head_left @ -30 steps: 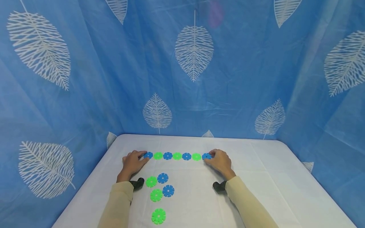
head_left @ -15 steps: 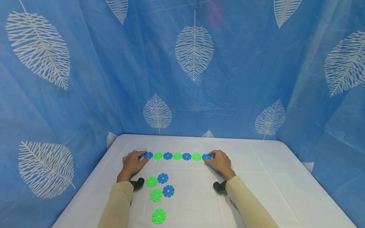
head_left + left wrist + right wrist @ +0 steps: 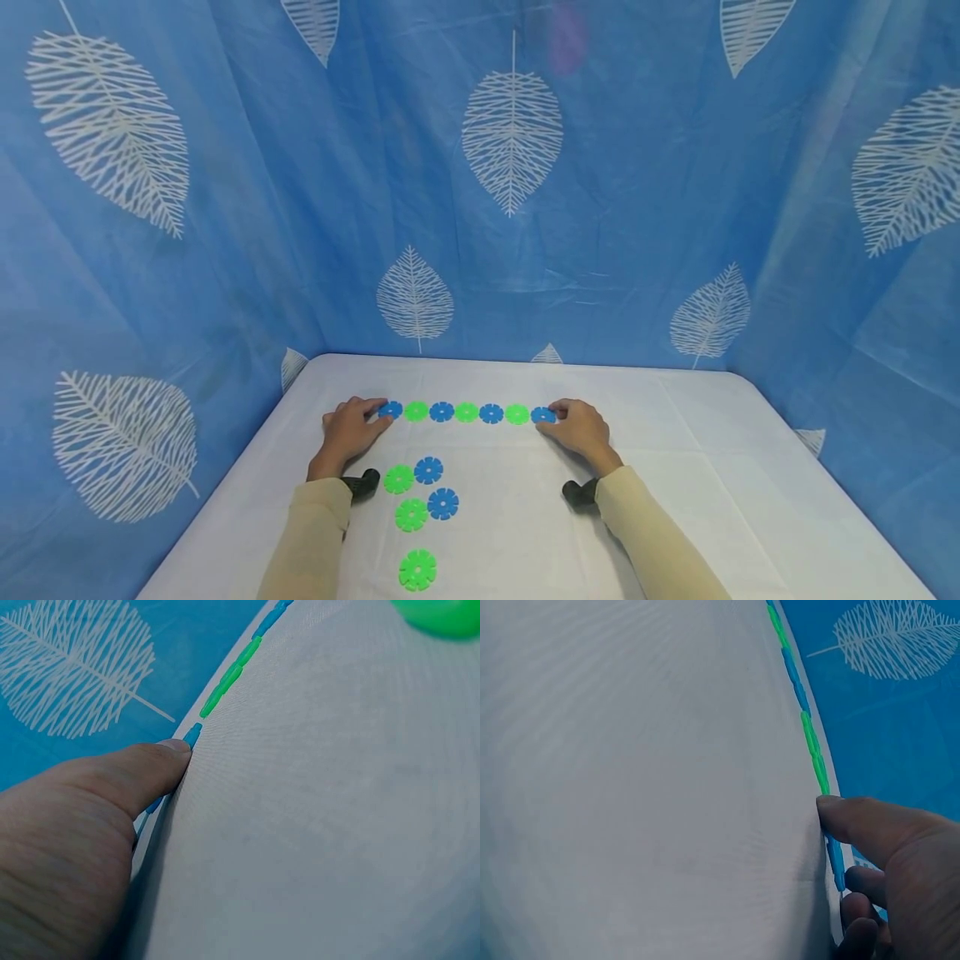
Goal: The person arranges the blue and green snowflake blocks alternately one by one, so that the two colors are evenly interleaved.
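Hardly anything has moved since the earlier frame: the head view dips a touch, while hands and discs keep their places. Across the far part of the table (image 3: 510,508) lies the row (image 3: 467,412), seven flat discs alternating blue and green, blue at both ends. Left hand (image 3: 348,432) pinches the left end disc (image 3: 392,409) between thumb and finger; right hand (image 3: 581,427) grasps the right end disc (image 3: 542,414) likewise. Lining up the row seems to be the work in hand. Doing it well probably calls for light, even pressure from both ends (too hard a push could buckle so thin a line), with each disc kept flat and the small gaps matched; the left wrist view shows a slight gap beside the left end disc. Both arms reach forward from the near side, sleeves (image 3: 307,533) angling in and hands set outside the row. Each thumb sits on the near edge, the finger on the far edge; in the right wrist view the other fingers bend loosely beyond the disc. Nearer, left of centre, wait five spare discs (image 3: 411,515), three green and two blue, apart from either hand.
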`<state>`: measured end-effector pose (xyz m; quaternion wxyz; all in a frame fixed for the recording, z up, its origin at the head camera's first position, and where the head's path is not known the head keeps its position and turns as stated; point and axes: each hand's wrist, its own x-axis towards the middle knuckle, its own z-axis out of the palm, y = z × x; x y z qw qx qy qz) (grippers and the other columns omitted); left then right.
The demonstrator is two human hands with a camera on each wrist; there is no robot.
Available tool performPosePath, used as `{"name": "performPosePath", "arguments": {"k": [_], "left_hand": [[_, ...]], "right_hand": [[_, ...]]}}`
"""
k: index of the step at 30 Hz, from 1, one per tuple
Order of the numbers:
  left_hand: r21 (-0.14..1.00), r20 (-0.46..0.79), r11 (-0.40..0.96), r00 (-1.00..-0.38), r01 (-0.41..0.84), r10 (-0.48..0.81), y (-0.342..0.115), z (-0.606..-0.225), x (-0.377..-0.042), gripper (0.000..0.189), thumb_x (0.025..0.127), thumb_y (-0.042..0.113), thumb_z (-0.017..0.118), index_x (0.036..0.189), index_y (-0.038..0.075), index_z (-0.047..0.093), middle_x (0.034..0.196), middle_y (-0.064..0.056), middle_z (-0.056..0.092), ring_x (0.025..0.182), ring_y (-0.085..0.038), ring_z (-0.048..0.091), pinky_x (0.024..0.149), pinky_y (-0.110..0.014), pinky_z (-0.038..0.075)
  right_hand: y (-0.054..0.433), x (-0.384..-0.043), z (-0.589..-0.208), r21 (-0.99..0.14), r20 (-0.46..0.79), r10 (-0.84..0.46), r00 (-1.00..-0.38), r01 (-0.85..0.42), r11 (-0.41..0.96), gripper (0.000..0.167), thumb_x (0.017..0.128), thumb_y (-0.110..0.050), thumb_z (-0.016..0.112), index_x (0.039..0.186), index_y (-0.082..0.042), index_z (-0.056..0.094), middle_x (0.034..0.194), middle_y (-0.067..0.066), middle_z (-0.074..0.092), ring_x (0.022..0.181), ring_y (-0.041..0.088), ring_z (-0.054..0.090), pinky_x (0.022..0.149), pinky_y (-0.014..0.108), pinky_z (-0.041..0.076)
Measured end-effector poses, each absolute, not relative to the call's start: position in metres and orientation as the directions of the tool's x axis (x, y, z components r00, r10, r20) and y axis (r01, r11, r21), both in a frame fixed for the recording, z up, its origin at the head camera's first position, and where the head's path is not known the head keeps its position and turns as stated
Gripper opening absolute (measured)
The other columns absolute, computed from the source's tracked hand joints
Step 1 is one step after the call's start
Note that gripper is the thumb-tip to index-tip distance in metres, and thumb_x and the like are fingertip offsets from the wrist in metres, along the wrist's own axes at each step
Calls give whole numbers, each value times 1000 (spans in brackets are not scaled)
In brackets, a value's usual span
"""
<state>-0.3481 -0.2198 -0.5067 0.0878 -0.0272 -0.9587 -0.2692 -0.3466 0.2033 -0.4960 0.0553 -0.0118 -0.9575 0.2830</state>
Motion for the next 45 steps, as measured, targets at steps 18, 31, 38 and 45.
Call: {"name": "performPosePath", "arguments": {"k": [18, 31, 38, 45], "left_hand": [[496, 165, 863, -986, 93, 11, -220, -505, -351, 49, 93, 44, 67, 135, 18, 65, 117, -12, 66, 109, -32, 57, 90, -55, 30], [496, 182, 862, -983, 106, 16, -222, -508, -351, 50, 93, 44, 67, 134, 17, 65, 116, -13, 66, 108, -32, 57, 89, -55, 30], [500, 180, 860, -984, 102, 12, -221, -507, -351, 49, 93, 43, 67, 134, 17, 65, 116, -13, 65, 109, -33, 57, 89, -55, 30], [492, 174, 866, -985, 90, 3, -220, -506, -349, 48, 93, 44, 66, 134, 19, 65, 117, -12, 66, 108, -32, 57, 89, -54, 30]], "right_hand": [[203, -339, -492, -551, 205, 21, -979, -97, 829, 44, 83, -41, 79, 120, -19, 72, 106, 5, 71, 92, 24, 66, 70, 41, 50], [176, -318, -460, -649, 259, -13, -966, -184, 738, 40, 86, -38, 78, 121, -19, 72, 108, 3, 69, 69, 15, 52, 55, 31, 40], [153, -297, -442, -667, 317, -78, -945, -280, 691, 34, 85, -34, 80, 116, -23, 73, 104, 2, 70, 67, 9, 54, 60, 29, 44], [135, -271, -430, -687, 350, -199, -915, -395, 609, 29, 86, -33, 79, 113, -25, 74, 98, -1, 70, 67, 13, 58, 60, 26, 47]]}}
